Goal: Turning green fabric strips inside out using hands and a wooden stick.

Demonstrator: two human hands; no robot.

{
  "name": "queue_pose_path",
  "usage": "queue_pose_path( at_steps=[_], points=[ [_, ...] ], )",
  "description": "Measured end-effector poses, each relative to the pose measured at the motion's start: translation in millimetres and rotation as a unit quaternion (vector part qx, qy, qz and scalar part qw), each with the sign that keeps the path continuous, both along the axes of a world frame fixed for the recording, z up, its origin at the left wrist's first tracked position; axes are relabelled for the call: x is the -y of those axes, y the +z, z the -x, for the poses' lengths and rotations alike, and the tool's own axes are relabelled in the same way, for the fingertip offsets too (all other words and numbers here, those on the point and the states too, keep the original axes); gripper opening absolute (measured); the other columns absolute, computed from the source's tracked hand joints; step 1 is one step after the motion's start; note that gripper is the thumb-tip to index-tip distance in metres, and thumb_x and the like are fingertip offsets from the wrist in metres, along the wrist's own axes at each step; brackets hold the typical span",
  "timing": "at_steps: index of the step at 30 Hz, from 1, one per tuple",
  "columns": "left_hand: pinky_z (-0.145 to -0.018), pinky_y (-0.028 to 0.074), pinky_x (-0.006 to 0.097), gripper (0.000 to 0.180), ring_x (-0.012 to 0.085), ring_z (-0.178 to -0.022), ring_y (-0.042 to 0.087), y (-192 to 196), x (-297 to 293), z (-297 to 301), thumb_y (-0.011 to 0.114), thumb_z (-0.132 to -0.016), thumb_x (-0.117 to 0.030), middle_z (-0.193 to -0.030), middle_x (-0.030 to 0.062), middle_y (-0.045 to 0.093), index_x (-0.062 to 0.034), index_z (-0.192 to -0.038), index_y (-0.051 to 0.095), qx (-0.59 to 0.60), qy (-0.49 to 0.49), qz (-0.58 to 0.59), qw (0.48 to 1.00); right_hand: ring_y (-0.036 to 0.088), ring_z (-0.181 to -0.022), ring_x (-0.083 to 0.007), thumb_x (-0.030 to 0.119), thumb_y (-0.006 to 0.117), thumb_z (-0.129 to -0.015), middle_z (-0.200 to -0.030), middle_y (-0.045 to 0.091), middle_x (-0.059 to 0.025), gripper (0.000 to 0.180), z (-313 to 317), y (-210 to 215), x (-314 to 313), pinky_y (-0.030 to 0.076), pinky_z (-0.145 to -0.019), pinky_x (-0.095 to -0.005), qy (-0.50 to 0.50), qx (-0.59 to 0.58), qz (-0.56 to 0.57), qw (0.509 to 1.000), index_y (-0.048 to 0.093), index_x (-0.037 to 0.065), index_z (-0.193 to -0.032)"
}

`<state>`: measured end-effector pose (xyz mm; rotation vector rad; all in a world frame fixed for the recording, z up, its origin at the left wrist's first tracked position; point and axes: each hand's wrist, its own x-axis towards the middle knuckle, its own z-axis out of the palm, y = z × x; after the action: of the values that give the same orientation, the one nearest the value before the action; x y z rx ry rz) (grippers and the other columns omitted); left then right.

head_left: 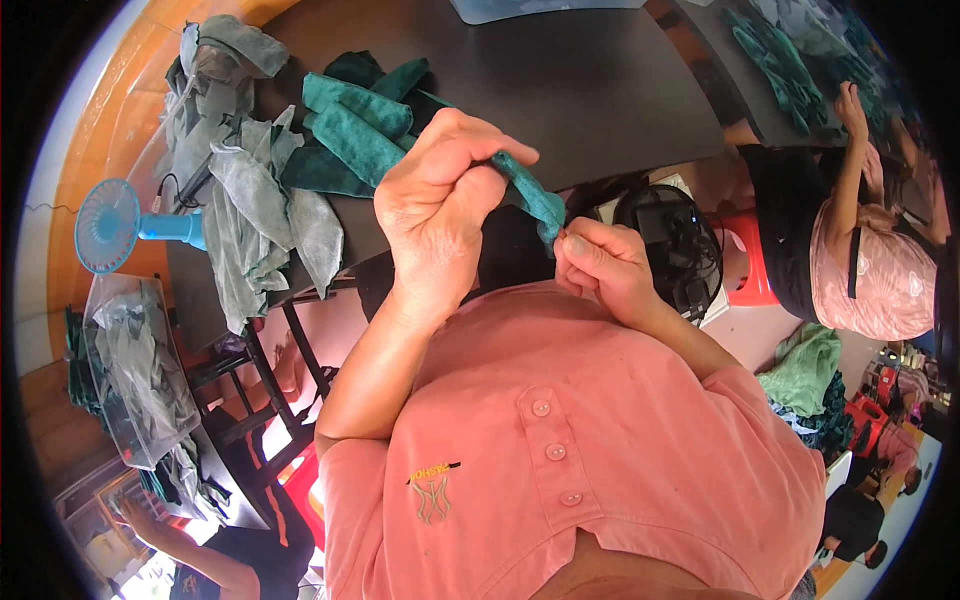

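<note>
A narrow teal strip of plush-looking cloth (535, 200) stretches between my hands above the table's near edge. My left hand (435, 205) is closed round it, fingers curled, with the strip coming out beside the fingertips. My right hand (605, 262) pinches the strip's lower end between thumb and fingers. Whatever lies inside that pinch is too small to make out. Behind my left hand, several teal cloth pieces (365, 135) lie in a loose pile, partly hidden by the hand. Grey-green cloth pieces (250, 190) are heaped left of them, some drooping over the table edge.
The dark table (590, 90) spreads ahead, with a clear plastic bin (545, 8) at its far side. A blue fan (110, 225) stands left, above a clear box of cloth (140, 370). A black basket (672, 250) and red stool (745, 258) are right. Other people work on both sides.
</note>
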<state>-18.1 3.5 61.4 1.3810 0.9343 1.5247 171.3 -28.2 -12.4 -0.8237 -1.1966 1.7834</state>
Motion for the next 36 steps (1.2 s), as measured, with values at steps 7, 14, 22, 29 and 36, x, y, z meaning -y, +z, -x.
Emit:
queue_pose_path(
  at_steps=[7, 14, 22, 29, 36],
  points=[
    [-0.054, 0.035, 0.022, 0.02, 0.0073, -0.061, 0.042, -15, -2, -1, 0.048, -0.074, 0.013, -0.072, 0.0018, 0.054, 0.0024, -0.078, 0.065, -0.053, 0.041, -0.09, 0.994, 0.037, -0.047, -0.0117, 0.017, 0.05, -0.1, -0.052, 0.038, -0.0015, 0.035, -7, 5, 0, 0.032, -0.044, -0.0279, 0.006, 0.042, -0.055, 0.998, 0.048, -0.001, -0.069],
    [-0.051, 0.035, 0.021, 0.015, 0.0062, -0.058, 0.039, -24, 3, -16, 0.047, -0.077, 0.014, -0.067, -0.0001, 0.048, 0.0012, -0.072, 0.053, 0.005, 0.048, -0.079, 0.996, 0.035, -0.046, -0.0123, 0.023, 0.055, -0.098, -0.053, 0.035, -0.0011, 0.04, -2, 5, -1, 0.028, -0.044, -0.0283, 0.01, -0.022, -0.035, 0.999, 0.044, 0.003, -0.065],
    [-0.053, 0.037, 0.023, 0.012, 0.0075, -0.059, 0.04, -13, 8, -7, 0.046, -0.077, 0.01, -0.069, 0.0003, 0.047, 0.0004, -0.071, 0.051, -0.088, 0.029, 0.003, 0.996, 0.034, -0.047, -0.0115, 0.025, 0.054, -0.098, -0.054, 0.033, 0.0003, 0.04, -1, 9, -1, 0.027, -0.045, -0.0273, 0.026, -0.077, 0.077, 0.994, 0.044, 0.004, -0.065],
    [-0.064, 0.044, 0.023, 0.019, 0.0111, -0.073, 0.055, 10, 1, -7, 0.062, -0.086, -0.001, -0.084, 0.0058, 0.061, -0.0006, -0.104, 0.062, -0.085, 0.056, -0.082, 0.991, 0.035, -0.048, -0.0094, 0.022, 0.054, -0.099, -0.055, 0.035, 0.0001, 0.037, -1, 13, 1, 0.031, -0.047, -0.0259, 0.001, 0.014, 0.022, 1.0, 0.048, 0.001, -0.069],
    [-0.048, 0.032, 0.022, 0.029, 0.0051, -0.054, 0.037, -19, -6, -40, 0.068, -0.092, -0.019, -0.058, -0.0037, 0.043, -0.0005, -0.072, 0.057, 0.149, -0.009, -0.025, 0.989, 0.034, -0.049, -0.0107, 0.021, 0.055, -0.098, -0.055, 0.037, -0.0007, 0.037, 3, 13, 5, 0.03, -0.047, -0.0273, -0.021, -0.011, -0.008, 1.0, 0.048, 0.002, -0.067]
  ],
)
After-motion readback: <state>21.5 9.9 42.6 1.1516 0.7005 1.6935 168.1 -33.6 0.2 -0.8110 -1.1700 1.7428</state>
